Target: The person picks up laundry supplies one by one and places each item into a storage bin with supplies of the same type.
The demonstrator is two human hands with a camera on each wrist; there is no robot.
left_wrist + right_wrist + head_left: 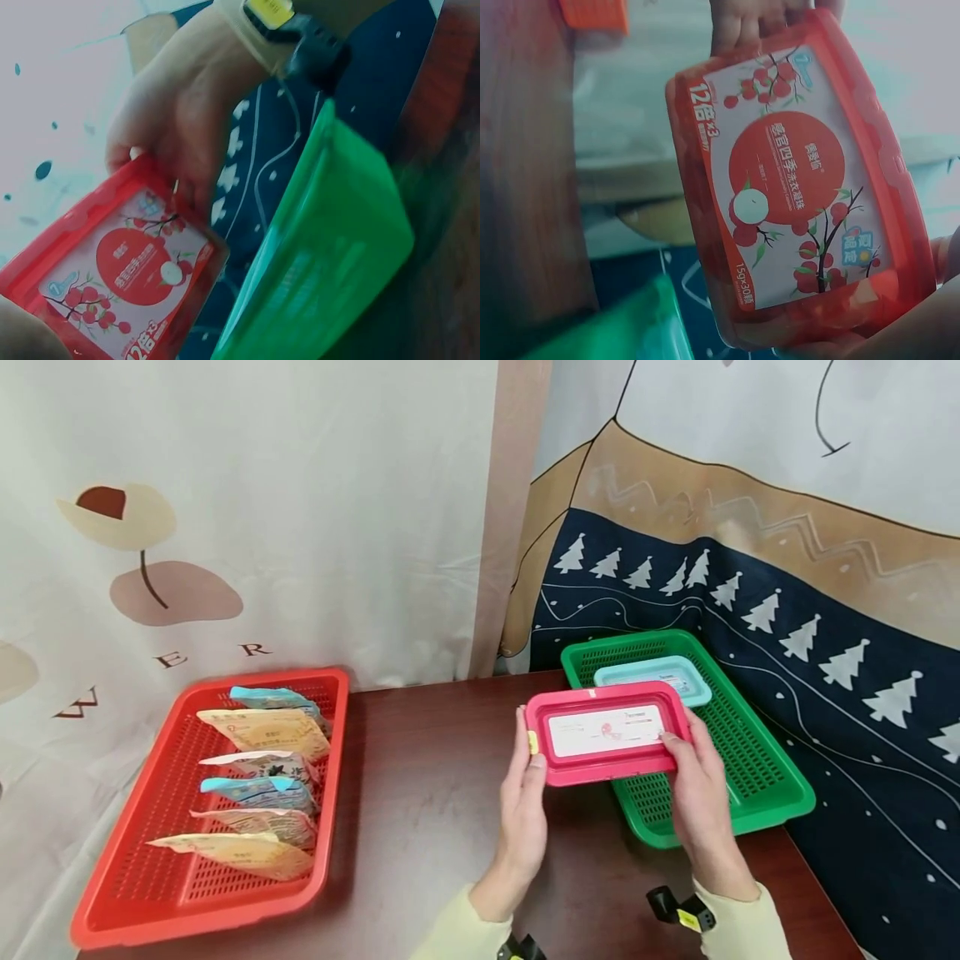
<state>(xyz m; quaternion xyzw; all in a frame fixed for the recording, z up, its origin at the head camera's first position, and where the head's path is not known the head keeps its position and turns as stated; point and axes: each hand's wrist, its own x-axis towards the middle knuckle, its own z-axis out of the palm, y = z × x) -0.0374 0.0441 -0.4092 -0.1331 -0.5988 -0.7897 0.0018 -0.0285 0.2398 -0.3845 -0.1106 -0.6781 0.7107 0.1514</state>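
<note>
A red plastic box of laundry pods (607,733) is held up above the table between both hands. My left hand (521,814) grips its left end, the thumb on the near edge. At the opposite end, my right hand (701,785) holds on with the thumb over the lid. Facing the right wrist view is the printed label (787,176), with red berries and a red circle. Behind and partly below the red box, a light-blue box (693,687) lies in the green basket (757,777), partly covered from sight.
To the left stands a red basket (138,868) with several upright pouches (247,852) in a row. Both baskets sit on a dark brown table (420,777). Printed curtains (360,527) hang behind the table and along the right side.
</note>
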